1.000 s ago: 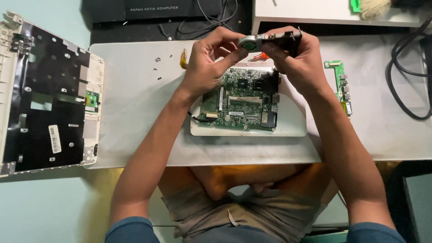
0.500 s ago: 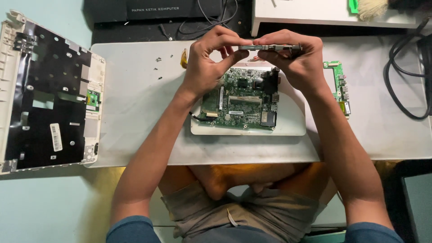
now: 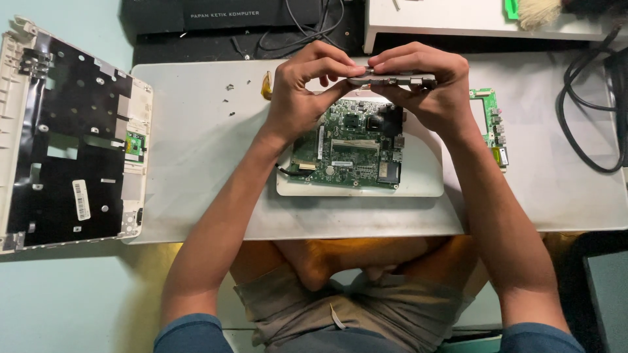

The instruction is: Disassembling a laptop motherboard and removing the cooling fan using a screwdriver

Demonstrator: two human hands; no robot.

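Note:
Both my hands hold a thin flat metal part (image 3: pixel 392 80), seen edge-on, just above the far edge of a green motherboard (image 3: pixel 350 150). My left hand (image 3: pixel 304 91) pinches its left end with thumb and fingers. My right hand (image 3: pixel 428 85) wraps over its right end. The motherboard lies on a white laptop base (image 3: pixel 418 186) on the grey mat (image 3: pixel 196 163).
An opened white laptop cover with black inner lining (image 3: pixel 65 137) lies at the left. A small green board (image 3: pixel 492 127) sits right of my hands. Loose screws (image 3: pixel 230 101) and an orange pick (image 3: pixel 266 85) lie on the mat. Black cables (image 3: pixel 589 111) curl at right.
The part has been turned from a tilted hold, with its round piece showing, to level and edge-on, and my hands have closed in over it slightly lower.

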